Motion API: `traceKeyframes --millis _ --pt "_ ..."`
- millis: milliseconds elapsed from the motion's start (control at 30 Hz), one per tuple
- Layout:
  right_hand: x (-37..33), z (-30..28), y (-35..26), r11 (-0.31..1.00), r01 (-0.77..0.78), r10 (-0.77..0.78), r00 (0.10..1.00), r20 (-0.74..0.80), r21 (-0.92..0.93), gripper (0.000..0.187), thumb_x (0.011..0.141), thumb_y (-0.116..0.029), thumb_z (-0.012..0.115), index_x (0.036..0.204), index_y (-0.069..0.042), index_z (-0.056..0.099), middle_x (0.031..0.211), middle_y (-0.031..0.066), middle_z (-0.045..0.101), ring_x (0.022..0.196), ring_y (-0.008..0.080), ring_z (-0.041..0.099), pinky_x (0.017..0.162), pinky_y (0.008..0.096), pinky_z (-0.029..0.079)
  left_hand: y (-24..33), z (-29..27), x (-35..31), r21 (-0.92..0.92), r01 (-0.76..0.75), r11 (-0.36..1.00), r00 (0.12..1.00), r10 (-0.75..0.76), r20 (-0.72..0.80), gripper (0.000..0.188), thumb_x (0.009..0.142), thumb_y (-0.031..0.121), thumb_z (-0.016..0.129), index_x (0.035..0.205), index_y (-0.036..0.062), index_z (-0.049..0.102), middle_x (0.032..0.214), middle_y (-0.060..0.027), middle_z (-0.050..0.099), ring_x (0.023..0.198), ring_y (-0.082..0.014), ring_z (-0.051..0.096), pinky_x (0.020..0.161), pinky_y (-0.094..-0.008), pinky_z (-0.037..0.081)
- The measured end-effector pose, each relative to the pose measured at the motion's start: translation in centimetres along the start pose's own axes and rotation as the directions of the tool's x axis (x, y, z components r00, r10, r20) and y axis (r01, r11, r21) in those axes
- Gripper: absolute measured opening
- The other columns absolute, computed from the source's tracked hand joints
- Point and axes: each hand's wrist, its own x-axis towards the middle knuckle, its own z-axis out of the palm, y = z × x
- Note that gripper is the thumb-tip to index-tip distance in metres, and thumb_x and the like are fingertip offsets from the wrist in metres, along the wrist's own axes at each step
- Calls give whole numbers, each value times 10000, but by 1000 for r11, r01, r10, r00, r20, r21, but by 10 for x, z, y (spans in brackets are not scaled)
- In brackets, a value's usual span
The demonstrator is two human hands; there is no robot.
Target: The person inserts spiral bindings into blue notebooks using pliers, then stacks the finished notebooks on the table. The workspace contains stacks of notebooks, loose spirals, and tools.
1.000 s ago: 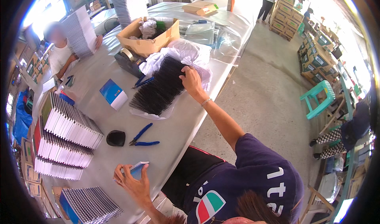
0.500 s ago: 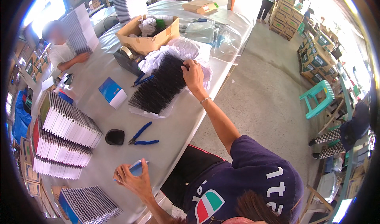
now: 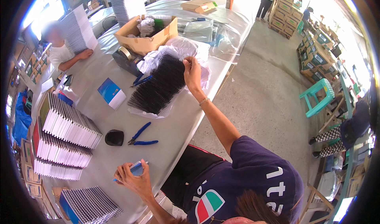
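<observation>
My left hand is closed around a blue-covered booklet just above the table's near side; fingers cover most of it. My right hand reaches to the right end of a pile of black spiral binding coils. Its thumb and fingers are pinched together on the end of a coil there. The coils lie side by side on crumpled white paper. Between my hands lie blue-handled pliers, jaws toward a small dark rounded object. A second blue-handled tool touches the pile's left side.
Stacks of coil-bound notebooks stand at left, with another stack nearer. A blue-and-white booklet lies mid-table. Behind are a tape dispenser and an open cardboard box. A person sits across; a green stool stands right.
My right hand's fingers have drawn together at the coils' edge, the hand shifting slightly. My left hand keeps its hold on the booklet, almost still.
</observation>
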Motion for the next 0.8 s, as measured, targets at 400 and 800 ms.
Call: traceKeyframes --millis 400,800 --pt "3 -17 -18 982 -49 31 994 100 181 161 843 49 691 987 -13 660 883 93 673 837 182 680 788 297 525 0 -1 1 -2 -20 1000 1000 20 3 328 726 332 770 847 110 561 914 -50 515 1029 -304 489 925 -558 354" --pt "21 -14 8 400 -437 412 871 267 806 190 889 -5 709 1065 -34 645 1012 55 681 874 145 667 790 249 547 4 -3 3 2 -10 1000 1000 10 20 331 726 325 771 867 107 565 928 -55 520 1039 -303 491 943 -558 351"
